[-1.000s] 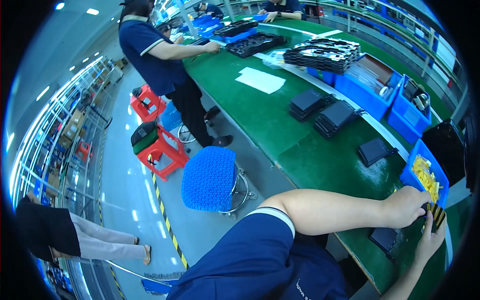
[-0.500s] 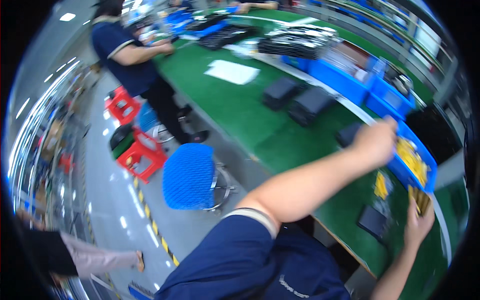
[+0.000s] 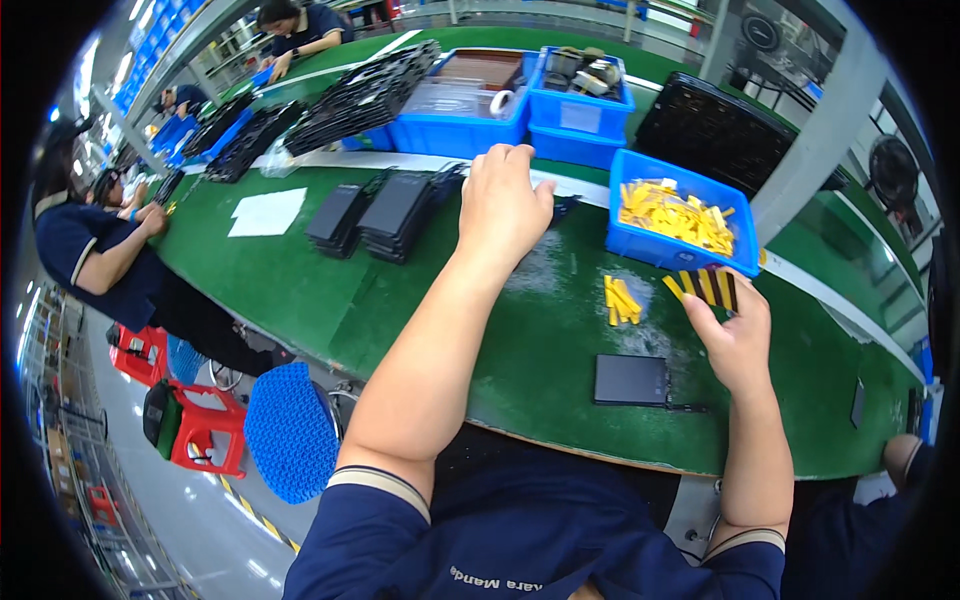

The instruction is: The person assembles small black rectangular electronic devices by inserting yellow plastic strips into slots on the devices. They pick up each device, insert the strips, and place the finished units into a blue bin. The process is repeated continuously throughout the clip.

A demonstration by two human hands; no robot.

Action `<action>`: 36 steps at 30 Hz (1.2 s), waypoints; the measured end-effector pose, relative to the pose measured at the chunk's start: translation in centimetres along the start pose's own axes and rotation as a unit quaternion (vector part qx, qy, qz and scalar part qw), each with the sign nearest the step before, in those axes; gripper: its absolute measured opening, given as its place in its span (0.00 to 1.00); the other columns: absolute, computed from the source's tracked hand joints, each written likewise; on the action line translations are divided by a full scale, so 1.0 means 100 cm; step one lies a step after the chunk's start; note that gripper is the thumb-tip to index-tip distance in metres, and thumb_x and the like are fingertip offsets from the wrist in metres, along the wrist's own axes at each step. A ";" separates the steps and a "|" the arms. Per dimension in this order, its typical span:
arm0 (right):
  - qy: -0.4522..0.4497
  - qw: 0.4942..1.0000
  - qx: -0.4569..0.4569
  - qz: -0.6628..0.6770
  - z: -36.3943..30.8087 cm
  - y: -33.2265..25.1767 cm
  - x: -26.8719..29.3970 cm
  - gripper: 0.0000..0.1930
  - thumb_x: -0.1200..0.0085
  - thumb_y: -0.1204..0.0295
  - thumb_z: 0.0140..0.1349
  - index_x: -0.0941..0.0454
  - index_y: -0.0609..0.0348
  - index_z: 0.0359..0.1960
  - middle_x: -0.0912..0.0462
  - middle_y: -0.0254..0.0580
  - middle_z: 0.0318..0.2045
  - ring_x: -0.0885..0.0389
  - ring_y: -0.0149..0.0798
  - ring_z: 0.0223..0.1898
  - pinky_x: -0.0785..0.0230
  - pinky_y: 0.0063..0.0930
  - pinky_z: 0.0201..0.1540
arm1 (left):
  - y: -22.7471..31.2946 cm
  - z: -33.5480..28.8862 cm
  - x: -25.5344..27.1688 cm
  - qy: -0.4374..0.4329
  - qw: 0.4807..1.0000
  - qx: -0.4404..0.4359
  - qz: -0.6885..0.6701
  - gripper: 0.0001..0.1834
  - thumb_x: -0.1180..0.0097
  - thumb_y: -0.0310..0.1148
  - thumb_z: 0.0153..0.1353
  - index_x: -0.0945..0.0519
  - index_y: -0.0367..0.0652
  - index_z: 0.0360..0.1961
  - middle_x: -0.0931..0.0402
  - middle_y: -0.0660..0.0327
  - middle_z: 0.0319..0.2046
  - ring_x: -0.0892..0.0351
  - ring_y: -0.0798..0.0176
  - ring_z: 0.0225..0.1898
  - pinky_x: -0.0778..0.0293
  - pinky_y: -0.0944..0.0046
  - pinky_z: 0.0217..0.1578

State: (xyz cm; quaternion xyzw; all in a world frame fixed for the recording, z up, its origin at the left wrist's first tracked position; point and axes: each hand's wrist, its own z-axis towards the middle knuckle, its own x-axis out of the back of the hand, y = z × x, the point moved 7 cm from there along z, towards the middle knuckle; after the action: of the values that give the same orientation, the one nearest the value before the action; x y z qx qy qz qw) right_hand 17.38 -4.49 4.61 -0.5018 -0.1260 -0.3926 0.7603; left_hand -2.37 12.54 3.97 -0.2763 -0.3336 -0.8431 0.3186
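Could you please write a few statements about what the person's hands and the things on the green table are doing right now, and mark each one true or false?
1. The right hand holds a strip of yellow and black pieces. True.
2. The left hand rests inside the blue plastic bin of yellow parts. False: it reaches over the green table towards the stacks of flat black rectangular units.
3. A small pile of loose yellow strips lies on the table in front of the bin. True.
4. The flat black rectangular device is gripped in the right hand. False: it lies alone on the table near the front edge.
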 end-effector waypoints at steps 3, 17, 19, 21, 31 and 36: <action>-0.016 0.991 -0.062 0.119 -0.002 0.021 -0.005 0.18 0.41 0.75 0.52 0.25 0.67 0.46 0.19 0.44 0.41 0.21 0.34 0.43 0.31 0.27 0.49 | 0.059 -0.016 -0.008 -0.149 0.941 -0.081 -0.294 0.18 0.37 0.35 0.51 0.22 0.38 0.42 0.23 0.56 0.34 0.23 0.60 0.35 0.27 0.63 0.35; 0.043 0.979 -0.081 0.184 0.004 0.028 0.009 0.09 0.38 0.76 0.53 0.19 0.68 0.34 0.21 0.39 0.31 0.23 0.29 0.33 0.31 0.23 0.38 | 0.082 -0.057 -0.063 -0.375 0.764 0.105 -0.515 0.11 0.43 0.21 0.55 0.24 0.39 0.41 0.29 0.71 0.28 0.29 0.79 0.30 0.32 0.76 0.33; 0.055 0.966 -0.106 0.231 0.005 0.038 0.014 0.09 0.39 0.77 0.54 0.20 0.70 0.36 0.20 0.39 0.33 0.23 0.28 0.34 0.31 0.21 0.38 | 0.072 -0.055 -0.071 -0.376 0.825 0.096 -0.411 0.12 0.42 0.22 0.52 0.23 0.39 0.40 0.27 0.68 0.28 0.27 0.75 0.29 0.30 0.73 0.32; 0.053 0.974 -0.107 0.194 0.006 0.035 0.014 0.10 0.39 0.77 0.54 0.20 0.69 0.37 0.20 0.39 0.33 0.23 0.28 0.34 0.31 0.21 0.38 | 0.071 -0.054 -0.071 -0.364 0.900 -0.004 -0.239 0.13 0.41 0.23 0.50 0.23 0.38 0.39 0.26 0.64 0.28 0.25 0.68 0.28 0.28 0.69 0.33; 0.074 0.989 -0.038 0.122 0.003 0.022 0.015 0.08 0.40 0.76 0.53 0.19 0.67 0.34 0.21 0.43 0.29 0.22 0.32 0.28 0.30 0.23 0.31 | 0.138 -0.100 -0.038 -0.420 0.864 -0.239 -0.143 0.23 0.33 0.44 0.44 0.23 0.37 0.35 0.25 0.52 0.33 0.24 0.50 0.39 0.28 0.54 0.42; 0.098 0.993 0.028 0.059 0.001 0.001 0.020 0.07 0.40 0.79 0.50 0.19 0.67 0.32 0.20 0.43 0.29 0.22 0.35 0.32 0.31 0.24 0.36 | 0.137 -0.103 -0.044 -0.446 0.851 -0.226 -0.162 0.23 0.33 0.42 0.46 0.24 0.35 0.37 0.23 0.50 0.36 0.23 0.48 0.42 0.27 0.55 0.44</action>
State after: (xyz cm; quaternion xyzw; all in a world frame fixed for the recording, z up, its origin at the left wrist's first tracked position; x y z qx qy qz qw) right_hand 18.83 -5.34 5.78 -0.4461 -0.0324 -0.3902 0.8048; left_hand 7.74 -1.42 -0.18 -0.6290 -0.2804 -0.7210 -0.0765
